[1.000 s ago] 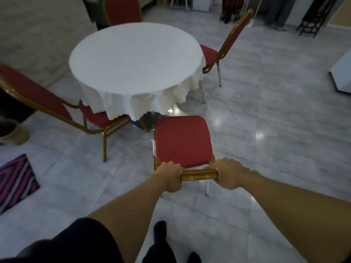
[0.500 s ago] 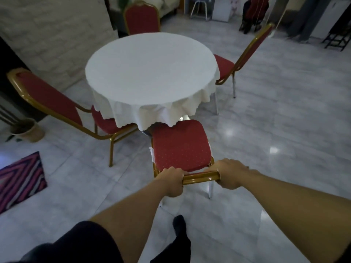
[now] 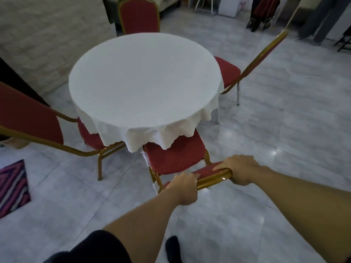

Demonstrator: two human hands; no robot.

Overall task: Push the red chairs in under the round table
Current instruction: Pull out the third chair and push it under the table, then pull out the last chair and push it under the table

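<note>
A round table (image 3: 144,80) under a white cloth stands ahead of me. The nearest red chair (image 3: 174,156) has a gold frame, and the front of its seat sits under the hanging cloth edge. My left hand (image 3: 184,186) and my right hand (image 3: 240,170) both grip the top rail of its backrest. A second red chair (image 3: 28,116) stands at the left with its seat partly under the cloth. A third red chair (image 3: 228,70) is at the right, and a fourth red chair (image 3: 139,15) stands behind the table.
A striped rug (image 3: 12,186) lies on the pale tiled floor at the left. A brick wall (image 3: 47,35) runs along the back left. Furniture and dark stands line the far right. My dark shoe (image 3: 171,249) is just below the held chair.
The held chair has slid forward, so its seat front now lies under the cloth. I have stepped closer to the table, and both hands have stayed on the backrest rail.
</note>
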